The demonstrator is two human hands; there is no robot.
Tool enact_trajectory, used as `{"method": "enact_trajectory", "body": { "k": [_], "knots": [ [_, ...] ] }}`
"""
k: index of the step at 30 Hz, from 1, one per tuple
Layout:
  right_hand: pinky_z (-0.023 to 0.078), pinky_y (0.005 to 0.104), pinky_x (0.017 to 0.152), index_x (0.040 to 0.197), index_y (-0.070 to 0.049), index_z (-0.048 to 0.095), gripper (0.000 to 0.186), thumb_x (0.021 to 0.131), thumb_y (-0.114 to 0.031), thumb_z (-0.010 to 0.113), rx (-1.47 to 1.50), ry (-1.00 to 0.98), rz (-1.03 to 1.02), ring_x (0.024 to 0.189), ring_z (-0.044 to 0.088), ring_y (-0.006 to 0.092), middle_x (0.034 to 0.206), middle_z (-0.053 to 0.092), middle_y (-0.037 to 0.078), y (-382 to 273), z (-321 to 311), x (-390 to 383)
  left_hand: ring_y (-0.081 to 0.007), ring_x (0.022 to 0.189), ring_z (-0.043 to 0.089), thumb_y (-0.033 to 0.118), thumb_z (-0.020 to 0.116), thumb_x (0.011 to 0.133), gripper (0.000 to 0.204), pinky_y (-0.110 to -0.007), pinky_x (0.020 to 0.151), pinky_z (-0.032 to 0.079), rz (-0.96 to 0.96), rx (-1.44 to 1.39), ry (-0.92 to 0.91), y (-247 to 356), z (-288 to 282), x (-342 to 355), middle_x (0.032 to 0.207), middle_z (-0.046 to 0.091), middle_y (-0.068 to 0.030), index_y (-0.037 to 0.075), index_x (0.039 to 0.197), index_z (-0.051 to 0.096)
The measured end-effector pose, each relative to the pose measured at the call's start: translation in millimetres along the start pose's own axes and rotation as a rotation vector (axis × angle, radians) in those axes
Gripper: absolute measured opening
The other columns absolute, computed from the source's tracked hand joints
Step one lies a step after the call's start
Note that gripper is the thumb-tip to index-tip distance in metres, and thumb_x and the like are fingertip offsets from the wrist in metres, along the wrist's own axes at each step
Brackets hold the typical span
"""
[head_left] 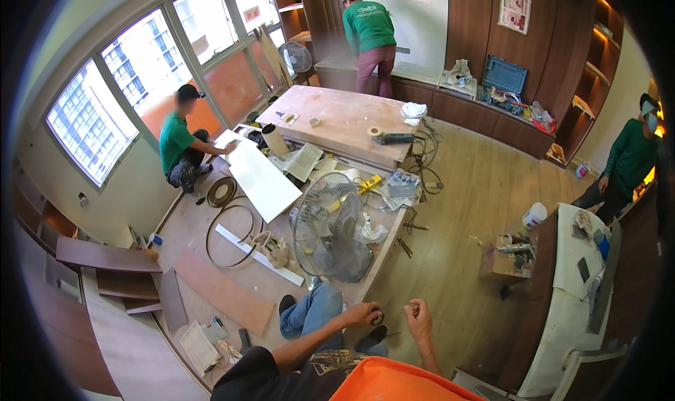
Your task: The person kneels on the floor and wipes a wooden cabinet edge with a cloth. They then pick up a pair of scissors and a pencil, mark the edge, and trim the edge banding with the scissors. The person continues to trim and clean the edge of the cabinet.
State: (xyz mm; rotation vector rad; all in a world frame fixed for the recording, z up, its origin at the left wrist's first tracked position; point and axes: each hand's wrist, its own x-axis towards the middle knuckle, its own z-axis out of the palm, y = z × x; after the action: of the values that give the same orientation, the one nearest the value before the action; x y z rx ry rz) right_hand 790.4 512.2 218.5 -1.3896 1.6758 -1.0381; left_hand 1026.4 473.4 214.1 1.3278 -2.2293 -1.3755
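Observation:
My left hand (362,314) is in front of me near the lower middle, its fingers curled in. Something small and dark shows at its fingertips, too small to name. A short way to the right, my right hand (419,319) is raised with thumb and fingers pinched together. Whatever is between those fingers, if anything, cannot be made out. The two hands are apart. Just beyond them stands a large grey fan (328,225) with a round wire guard. Wood flooring (436,260) lies under and past my right hand.
A cluttered work table (337,112) holds a power tool (391,138). At left a person in green (176,137) crouches by a white panel (261,179); another (370,28) bends at the back, a third (626,155) stands at right. A cardboard box (503,264) sits near a covered bench (552,316).

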Motion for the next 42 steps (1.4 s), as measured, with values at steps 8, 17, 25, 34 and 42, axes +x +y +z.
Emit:
{"method": "enact_trajectory", "body": {
  "k": [8, 17, 25, 34, 42],
  "knots": [
    [0.051, 0.0339, 0.073, 0.106, -0.001, 0.059, 0.026, 0.095, -0.023, 0.066, 0.037, 0.263, 0.057, 0.077, 0.061, 0.0217, 0.086, 0.061, 0.01, 4, -21, -73, -0.0382, 0.1, 0.064, 0.023, 0.047, 0.103, 0.033, -0.047, 0.087, 0.048, 0.117, -0.092, -0.052, 75, 78, 70, 0.107, 0.064, -0.0243, -0.002, 0.123, 0.056],
    [0.051, 0.0358, 0.088, 0.122, 0.003, 0.062, 0.033, 0.095, -0.015, 0.063, 0.318, 0.665, 0.102, 0.102, 0.066, 0.0255, 0.113, 0.068, 0.019, -6, -67, -101, -0.0355, 0.096, 0.058, 0.023, 0.055, 0.098, 0.028, -0.044, 0.088, 0.047, 0.734, 0.014, -0.388, 137, 121, 94, 0.106, 0.058, -0.023, -0.002, 0.112, 0.058],
    [0.053, 0.0308, 0.065, 0.111, 0.0, 0.06, 0.025, 0.088, -0.005, 0.068, 0.392, 0.752, 0.303, 0.075, 0.067, 0.0157, 0.101, 0.069, 0.012, 24, -75, -106, -0.0263, 0.109, 0.065, 0.02, 0.057, 0.103, 0.041, -0.036, 0.088, 0.055, 0.43, -0.237, -0.444, 157, 124, 81, 0.119, 0.058, -0.0199, -0.001, 0.136, 0.045],
    [0.053, 0.0259, 0.07, 0.109, 0.0, 0.057, 0.021, 0.092, -0.006, 0.068, 0.515, 0.973, 0.457, 0.083, 0.063, 0.0094, 0.101, 0.067, 0.007, 85, -83, -112, -0.0203, 0.106, 0.062, 0.019, 0.055, 0.103, 0.04, -0.032, 0.093, 0.049, 0.32, -0.289, -0.847, 150, 159, 134, 0.119, 0.063, -0.0155, -0.003, 0.136, 0.048],
    [0.051, 0.0247, 0.067, 0.11, -0.006, 0.055, 0.022, 0.095, -0.014, 0.069, 0.633, 1.347, 0.502, 0.08, 0.063, 0.0092, 0.099, 0.067, 0.003, 143, -117, -116, -0.0191, 0.09, 0.066, 0.034, 0.061, 0.099, 0.043, -0.033, 0.079, 0.052, 0.39, 0.053, -1.187, 132, 235, 243, 0.098, 0.069, -0.0127, -0.001, 0.124, 0.06]
  ]
}}
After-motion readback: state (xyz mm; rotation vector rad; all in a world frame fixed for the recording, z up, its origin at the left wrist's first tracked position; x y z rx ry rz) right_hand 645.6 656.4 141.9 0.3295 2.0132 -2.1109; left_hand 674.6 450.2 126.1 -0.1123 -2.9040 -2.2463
